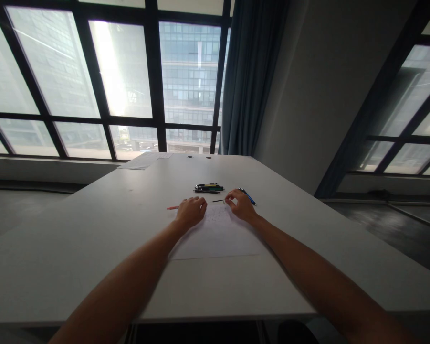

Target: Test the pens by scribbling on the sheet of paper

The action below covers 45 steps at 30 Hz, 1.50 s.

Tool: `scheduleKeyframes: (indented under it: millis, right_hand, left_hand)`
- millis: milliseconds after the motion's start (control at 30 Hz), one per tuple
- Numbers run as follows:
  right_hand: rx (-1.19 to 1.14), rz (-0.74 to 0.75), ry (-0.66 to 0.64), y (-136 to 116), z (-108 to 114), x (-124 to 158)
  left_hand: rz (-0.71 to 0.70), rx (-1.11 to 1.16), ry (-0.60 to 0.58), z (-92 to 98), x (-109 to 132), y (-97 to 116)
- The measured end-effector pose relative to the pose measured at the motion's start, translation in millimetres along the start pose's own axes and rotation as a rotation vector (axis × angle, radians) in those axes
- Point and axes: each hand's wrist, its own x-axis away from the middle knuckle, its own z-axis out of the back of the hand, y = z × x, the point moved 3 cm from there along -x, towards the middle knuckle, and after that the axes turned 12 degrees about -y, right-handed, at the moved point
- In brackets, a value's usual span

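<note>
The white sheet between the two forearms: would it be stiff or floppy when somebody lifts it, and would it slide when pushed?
The white sheet would probably be floppy and light when lifted, since it looks paper-thin. If pushed, it might slide easily, because the tabletop looks smooth.

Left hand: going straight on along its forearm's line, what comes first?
Likely the cluster of pens just ahead of the left hand, though depth is hard to judge from this single view.
</note>
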Motion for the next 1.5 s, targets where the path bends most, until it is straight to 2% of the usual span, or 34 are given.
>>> scheduleKeyframes:
  millis: [233, 500, 600, 767, 900, 1067, 1367, 1500]
  right_hand:
    - [-0.016, -0.024, -0.049, 2, -2, 0]
    - [-0.045, 0.009, -0.018, 12, -4, 0]
    - [0.010, -0.019, -0.007, 15, 0, 0]
    - [0.231, -0.145, 0.003, 11, -1, 3]
    - [0.347, -0.188, -0.047, 2, -11, 4]
    - [0.352, -0.198, -0.132, 2, -19, 4]
    - [0.315, -0.312, -0.109, 10, -8, 1]
    - [0.293, -0.348, -0.127, 15, -4, 1]
  left_hand:
    - [0.036, 0.015, 0.009, 1.3, -1, -3]
    - [0.049, 0.004, 0.001, 0.7, -2, -4]
    - [0.094, 0.003, -0.023, -2.8, -3, -9]
    - [0.121, 0.001, -0.063, -7.9, -4, -13]
    - [0.038, 0.000, -0.055, -7.2, -3, -9]
    - [-0.062, 0.030, -0.059, -7.9, -4, -7]
    - [-0.292, 0.041, -0.048, -15.3, -16, -13]
    - [-0.301, 0.059, -0.106, -22.6, -19, -16]
